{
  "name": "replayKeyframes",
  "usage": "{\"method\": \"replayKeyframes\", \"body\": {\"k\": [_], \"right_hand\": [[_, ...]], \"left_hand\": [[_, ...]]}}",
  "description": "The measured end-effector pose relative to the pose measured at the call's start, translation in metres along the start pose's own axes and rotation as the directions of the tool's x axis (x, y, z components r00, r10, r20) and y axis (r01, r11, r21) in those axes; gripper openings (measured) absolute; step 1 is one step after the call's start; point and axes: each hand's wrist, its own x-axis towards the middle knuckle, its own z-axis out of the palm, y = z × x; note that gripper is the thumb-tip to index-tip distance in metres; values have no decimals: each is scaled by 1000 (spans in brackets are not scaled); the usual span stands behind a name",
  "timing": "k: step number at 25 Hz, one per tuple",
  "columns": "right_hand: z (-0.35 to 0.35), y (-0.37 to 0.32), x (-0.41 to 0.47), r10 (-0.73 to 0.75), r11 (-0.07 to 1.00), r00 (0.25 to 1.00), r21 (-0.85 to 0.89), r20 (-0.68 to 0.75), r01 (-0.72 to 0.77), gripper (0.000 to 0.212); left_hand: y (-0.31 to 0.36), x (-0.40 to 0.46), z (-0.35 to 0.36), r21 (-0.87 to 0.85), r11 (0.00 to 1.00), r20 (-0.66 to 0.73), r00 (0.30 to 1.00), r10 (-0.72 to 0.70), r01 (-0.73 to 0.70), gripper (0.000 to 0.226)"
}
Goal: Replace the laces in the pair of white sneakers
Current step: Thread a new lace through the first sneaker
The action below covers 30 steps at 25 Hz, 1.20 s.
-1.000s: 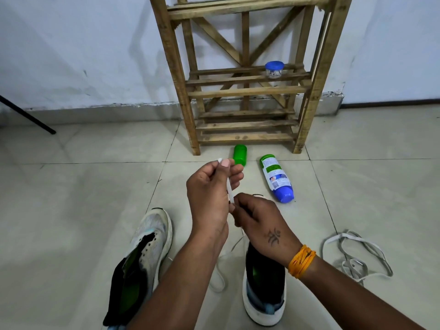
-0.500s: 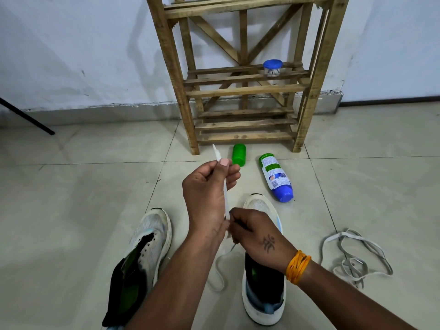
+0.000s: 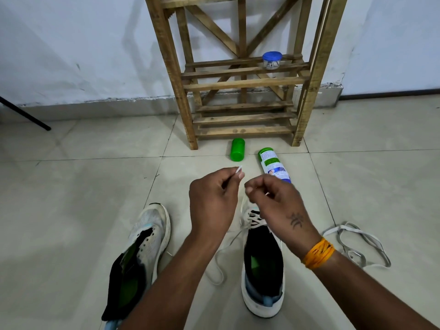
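Two white sneakers stand on the tiled floor. The left sneaker (image 3: 145,246) has bare eyelets and no lace. The right sneaker (image 3: 263,270) carries a white lace (image 3: 220,256) threaded through its front eyelets, with slack looping on the floor between the shoes. My left hand (image 3: 214,201) pinches one lace tip, which pokes out above its fingers. My right hand (image 3: 273,201), raised level with it above the right sneaker's toe, pinches another bit of lace with curled fingers. A loose greyish-white lace (image 3: 357,246) lies in a heap at the right.
A wooden rack (image 3: 240,84) stands against the wall ahead, with a small blue-lidded jar (image 3: 272,60) on a slat. A green bottle (image 3: 237,149) and a white spray can (image 3: 273,164) lie on the floor before it. A black tripod leg (image 3: 26,114) slants at the left.
My right hand has risen from the right sneaker's tongue to the height of my left hand, uncovering the laced front eyelets. The lace tip in my left hand sticks out less.
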Motion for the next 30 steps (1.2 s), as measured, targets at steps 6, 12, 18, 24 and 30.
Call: {"method": "replayKeyframes", "body": {"k": [6, 12, 18, 24, 30], "right_hand": [[-14, 9, 4, -10, 994, 995, -113, -102, -1, 19], [-20, 29, 1, -35, 989, 998, -143, -46, 28, 13], [-21, 51, -19, 112, 962, 987, -237, -115, -137, 12], [-13, 90, -44, 130, 752, 989, -644, -66, -142, 26], [-10, 105, -49, 107, 873, 961, -439, -254, -213, 8]], "left_hand": [[-28, -19, 12, 390, 791, 242, 881, 406, -472, 19], [-25, -21, 13, -132, 979, 389, 917, -93, 155, 7], [-30, -38, 32, 37, 994, 381, 918, -114, 107, 7], [-44, -72, 50, 494, 860, 409, 907, -101, -127, 10], [-56, -82, 65, 477, 874, 336, 938, -82, -94, 11]]}}
